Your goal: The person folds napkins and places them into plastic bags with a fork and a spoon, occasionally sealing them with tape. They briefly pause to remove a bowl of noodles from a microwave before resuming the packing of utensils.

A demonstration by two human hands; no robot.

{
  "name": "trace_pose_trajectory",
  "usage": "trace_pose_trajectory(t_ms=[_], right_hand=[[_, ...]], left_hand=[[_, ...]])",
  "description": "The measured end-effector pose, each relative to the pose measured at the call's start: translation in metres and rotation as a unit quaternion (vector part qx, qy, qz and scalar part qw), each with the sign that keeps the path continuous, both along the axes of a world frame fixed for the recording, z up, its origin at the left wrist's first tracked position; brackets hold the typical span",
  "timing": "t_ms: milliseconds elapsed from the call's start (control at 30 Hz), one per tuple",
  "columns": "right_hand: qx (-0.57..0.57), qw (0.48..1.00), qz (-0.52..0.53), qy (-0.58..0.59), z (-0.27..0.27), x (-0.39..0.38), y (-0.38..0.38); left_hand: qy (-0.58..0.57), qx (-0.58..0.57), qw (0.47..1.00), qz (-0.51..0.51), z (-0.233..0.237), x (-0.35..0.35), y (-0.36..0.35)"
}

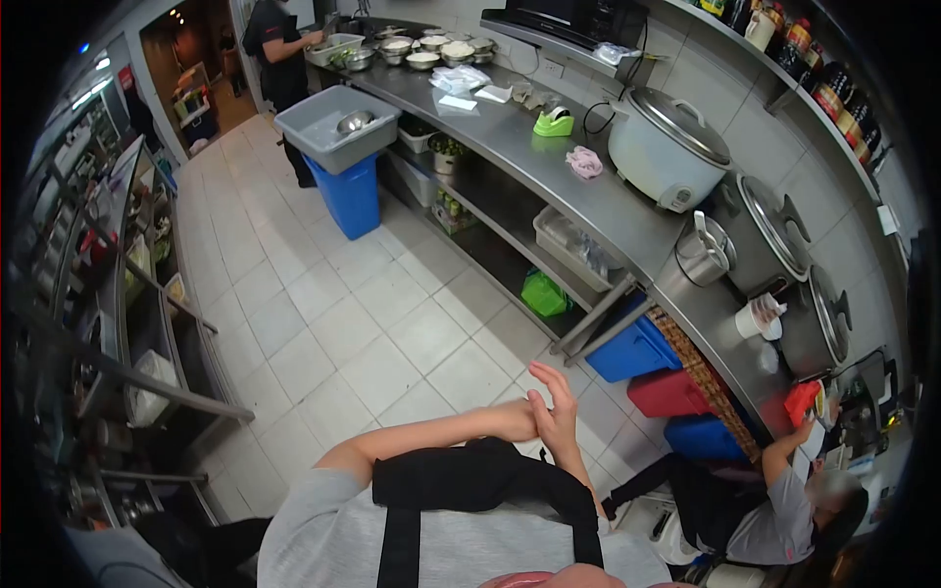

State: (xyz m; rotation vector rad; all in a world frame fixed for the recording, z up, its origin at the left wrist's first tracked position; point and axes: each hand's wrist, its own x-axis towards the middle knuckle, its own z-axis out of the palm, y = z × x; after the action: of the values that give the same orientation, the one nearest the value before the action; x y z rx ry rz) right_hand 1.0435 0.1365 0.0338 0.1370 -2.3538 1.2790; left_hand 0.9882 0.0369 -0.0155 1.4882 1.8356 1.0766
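Note:
My left hand (515, 419) and my right hand (557, 412) meet in front of my chest, over the tiled floor (382, 333). On the hand at the right of the pair, the fingers point up and stand apart from the palm, with no object seen in it. The other hand's fingers are hidden where it touches that palm and wrist. Behind them runs a long steel counter (627, 220) with a rice cooker (667, 147), a green tape dispenser (554, 122) and a pink cloth (584, 163).
A grey tub (338, 127) sits on a blue bin (348, 196). One person (279, 59) stands at the counter's far end; another (774, 500) is at the lower right, reaching toward the counter. Steel shelving (147, 382) lines the left. Large pots (769, 230) stand at right.

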Motion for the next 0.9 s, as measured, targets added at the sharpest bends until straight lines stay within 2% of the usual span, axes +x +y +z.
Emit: trace_pose_trajectory(t_ms=[33,100,133,200,233,267,300,333,400,433,467,533,600,667,700,733,800,867,900], right_hand=[[0.03,0.999,-0.008,-0.013,-0.006,-0.017,0.008],[0.026,0.999,-0.025,-0.003,-0.025,-0.055,0.039],[0.028,0.999,-0.037,0.0,-0.031,-0.076,0.056],[0.02,0.999,-0.048,0.018,-0.038,-0.125,0.083],[0.0,0.999,-0.043,-0.006,-0.047,-0.152,0.1],[-0.021,0.999,-0.038,-0.027,-0.056,-0.183,0.115],[-0.057,0.992,-0.011,-0.11,-0.058,-0.214,0.125],[-0.058,0.992,-0.001,-0.113,-0.057,-0.24,0.135],[0.091,0.988,0.078,-0.101,-0.037,-0.294,0.142],[0.146,0.985,0.087,-0.029,-0.031,-0.318,0.145],[0.145,0.985,0.092,-0.031,-0.026,-0.341,0.149],[0.123,0.979,0.16,-0.03,-0.018,-0.383,0.154],[0.122,0.977,0.176,-0.025,-0.012,-0.417,0.16],[0.122,0.972,0.191,-0.063,-0.012,-0.448,0.166],[0.1,0.978,0.181,-0.039,-0.015,-0.462,0.167],[0.101,0.976,0.186,-0.043,-0.014,-0.474,0.169],[0.112,0.975,0.136,-0.134,-0.012,-0.496,0.175],[0.117,0.981,0.119,-0.102,-0.026,-0.524,0.181],[0.055,0.982,0.107,-0.148,-0.032,-0.539,0.183]], left_hand=[[0.006,-0.005,1.0,-0.003,0.002,-0.02,0.013],[0.002,-0.019,0.993,-0.121,0.008,-0.063,0.035],[0.005,-0.019,0.993,-0.119,0.014,-0.086,0.043],[-0.185,-0.067,0.974,-0.114,0.036,-0.128,0.057],[-0.216,0.015,0.972,-0.09,-0.003,-0.15,0.071],[-0.327,0.044,0.942,-0.056,0.004,-0.17,0.073],[-0.394,0.038,0.919,-0.005,0.012,-0.195,0.073],[-0.459,0.032,0.887,0.046,0.017,-0.218,0.069],[-0.45,0.009,0.884,0.127,0.02,-0.265,0.053],[-0.433,0.034,0.884,0.171,0.016,-0.285,0.044],[-0.417,0.06,0.881,0.215,0.011,-0.302,0.035],[-0.416,0.095,0.836,0.345,0.013,-0.327,0.015],[-0.414,0.13,0.785,0.442,0.012,-0.348,-0.004],[-0.406,0.143,0.76,0.487,0.01,-0.369,-0.021],[-0.395,0.153,0.738,0.526,0.007,-0.38,-0.025],[-0.398,0.154,0.733,0.529,0.005,-0.394,-0.027],[-0.355,0.163,0.724,0.568,0.003,-0.43,-0.031],[-0.322,0.175,0.729,0.578,0.002,-0.475,-0.028],[-0.267,0.185,0.741,0.588,0.002,-0.5,-0.026]])
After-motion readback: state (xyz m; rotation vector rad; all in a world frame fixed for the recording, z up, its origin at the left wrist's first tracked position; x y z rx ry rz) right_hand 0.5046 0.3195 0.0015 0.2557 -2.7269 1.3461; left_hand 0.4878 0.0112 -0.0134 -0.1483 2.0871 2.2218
